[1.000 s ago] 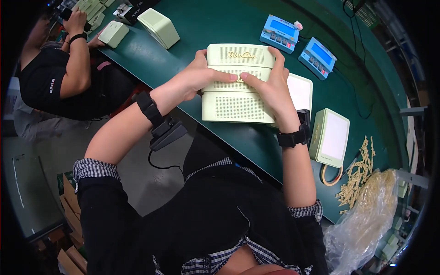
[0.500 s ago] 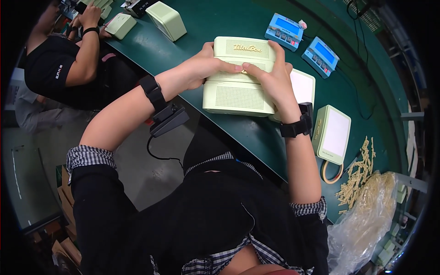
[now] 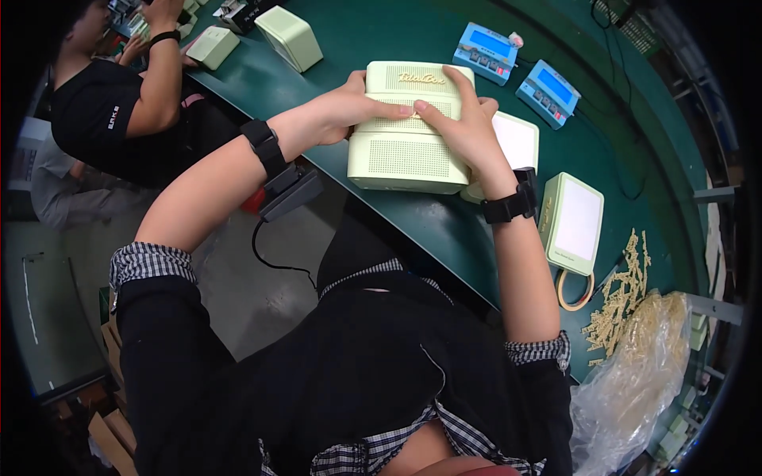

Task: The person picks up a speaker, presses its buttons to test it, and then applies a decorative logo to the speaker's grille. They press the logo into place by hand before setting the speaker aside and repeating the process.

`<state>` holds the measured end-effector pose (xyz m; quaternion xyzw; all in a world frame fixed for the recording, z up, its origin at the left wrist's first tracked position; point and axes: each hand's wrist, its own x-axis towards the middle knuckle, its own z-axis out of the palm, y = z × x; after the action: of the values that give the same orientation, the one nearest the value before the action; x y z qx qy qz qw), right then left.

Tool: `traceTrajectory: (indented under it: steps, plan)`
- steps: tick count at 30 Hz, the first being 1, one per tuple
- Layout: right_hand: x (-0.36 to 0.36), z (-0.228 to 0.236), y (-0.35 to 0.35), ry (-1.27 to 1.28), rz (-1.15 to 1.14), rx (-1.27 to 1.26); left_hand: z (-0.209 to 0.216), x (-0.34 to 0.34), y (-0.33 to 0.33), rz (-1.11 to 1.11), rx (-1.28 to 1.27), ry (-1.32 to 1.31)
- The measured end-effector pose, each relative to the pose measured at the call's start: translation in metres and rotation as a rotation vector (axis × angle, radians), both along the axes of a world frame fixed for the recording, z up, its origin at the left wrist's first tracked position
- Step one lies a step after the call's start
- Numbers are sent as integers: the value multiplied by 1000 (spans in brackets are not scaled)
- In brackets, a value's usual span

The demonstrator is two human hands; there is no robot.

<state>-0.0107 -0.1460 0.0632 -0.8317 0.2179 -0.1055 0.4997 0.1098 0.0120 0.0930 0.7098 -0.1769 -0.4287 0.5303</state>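
Three pale green boxes with perforated grilles sit in a row against one another. The far box (image 3: 381,76) bears raised gold lettering (image 3: 421,78); the near box (image 3: 406,161) shows a bare grille. Between them is the middle box (image 3: 376,124), gripped from both sides by my hands. My left hand (image 3: 343,111) curls round its left end, thumb stretched across the grille. From the right, my right hand (image 3: 467,131) wraps round, its thumb pressing almost tip to tip with the left thumb. Whatever lies under the thumbs is mostly hidden.
White-faced green boxes lie by my right wrist (image 3: 517,141) and farther right (image 3: 578,222), near a tape roll (image 3: 562,297). Loose gold letter pieces (image 3: 617,311) spill beside a plastic bag (image 3: 635,365). Two blue devices (image 3: 486,52) stand beyond; a co-worker (image 3: 107,103) is at left.
The view has shifted slightly. Both thumbs remain pressed on the middle box's grille. At the left, the co-worker's raised arm has moved a little.
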Motion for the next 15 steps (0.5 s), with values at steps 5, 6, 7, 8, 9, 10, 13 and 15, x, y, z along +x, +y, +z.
traceTrajectory:
  steps: [5,6,7,8,9,10,13,15]
  plan:
    - [-2,-6,-10,-66,36,18,2,8,2,-26,-81,118]
    - [-3,-8,-10,-82,53,24,3,9,3,-36,-48,92]
    - [-3,-9,-8,-82,59,30,3,7,5,-39,-13,68]
    - [-3,-10,-8,-96,54,23,3,6,8,-32,-7,67]
    - [-3,-11,-7,-111,49,16,2,4,10,-19,29,44]
    - [-3,-9,-9,-132,30,0,2,5,7,-20,57,14]
    - [-6,-14,-15,-174,0,-30,2,15,-8,-24,105,-352]
    - [-2,-15,-19,-214,-17,-56,11,36,-26,7,139,-1001]
